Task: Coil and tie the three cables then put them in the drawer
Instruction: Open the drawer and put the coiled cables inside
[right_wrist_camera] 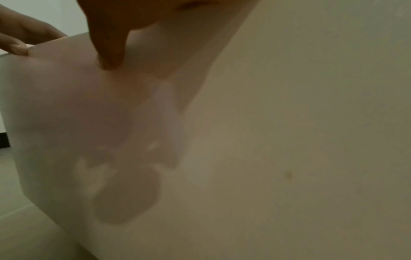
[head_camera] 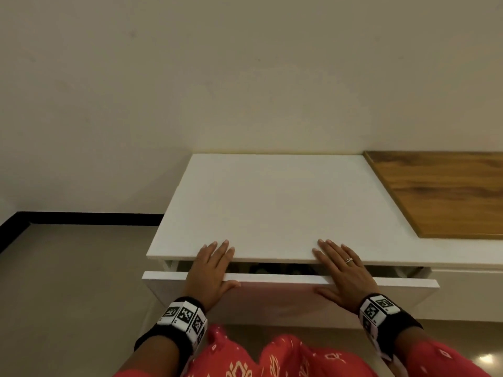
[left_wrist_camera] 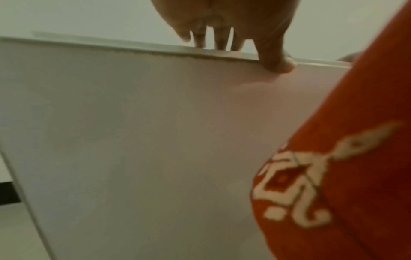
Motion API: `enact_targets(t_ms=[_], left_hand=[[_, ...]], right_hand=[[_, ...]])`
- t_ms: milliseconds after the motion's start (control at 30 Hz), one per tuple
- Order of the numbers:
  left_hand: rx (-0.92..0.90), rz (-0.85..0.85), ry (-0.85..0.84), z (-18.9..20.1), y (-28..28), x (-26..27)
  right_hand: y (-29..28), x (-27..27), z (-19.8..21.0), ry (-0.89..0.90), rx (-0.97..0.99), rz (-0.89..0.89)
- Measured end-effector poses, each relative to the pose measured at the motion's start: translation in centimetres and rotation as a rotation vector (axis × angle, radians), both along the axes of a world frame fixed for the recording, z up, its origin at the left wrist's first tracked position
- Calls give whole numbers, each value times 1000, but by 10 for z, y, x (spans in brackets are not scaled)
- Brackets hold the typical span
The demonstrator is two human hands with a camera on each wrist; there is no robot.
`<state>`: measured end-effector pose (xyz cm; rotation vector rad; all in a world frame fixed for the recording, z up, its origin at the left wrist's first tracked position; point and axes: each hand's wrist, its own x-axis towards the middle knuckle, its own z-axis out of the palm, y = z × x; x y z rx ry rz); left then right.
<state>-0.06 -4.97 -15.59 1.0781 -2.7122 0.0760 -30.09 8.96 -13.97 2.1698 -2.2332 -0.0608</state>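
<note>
A plain cream wall (head_camera: 190, 77) fills the upper half of the head view, unmarked apart from faint specks. Along its foot runs a black skirting board (head_camera: 81, 218), turning a corner at the left. Below it lies a smooth grey-beige floor (head_camera: 68, 281), with a small bright glint of reflected light at the lower right. A low white cabinet (head_camera: 272, 202) stands against the wall; a wood-grain panel (head_camera: 446, 191) lies flat on its top at the right. Lighting is dim and warm
</note>
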Motion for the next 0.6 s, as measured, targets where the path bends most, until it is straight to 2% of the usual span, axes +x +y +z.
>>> enact_targets(t_ms=[133, 233, 300, 367, 533, 600], left_hand=[[-157, 18, 44, 11, -2, -15], [-224, 57, -15, 16, -4, -25], [-262, 84, -32, 17, -5, -27], [-251, 92, -50, 17, -4, -27], [-152, 82, 21, 27, 6, -23], [-94, 52, -8, 27, 11, -16]], right_hand=[[-8, 12, -12, -65, -197, -69], [-20, 17, -16, -45, -387, -90], [-28, 20, -13, -78, -311, -143], [-30, 23, -7, -36, -259, -165], [-27, 32, 14, 0, -125, -184], [-19, 37, 24, 5, -74, -188]])
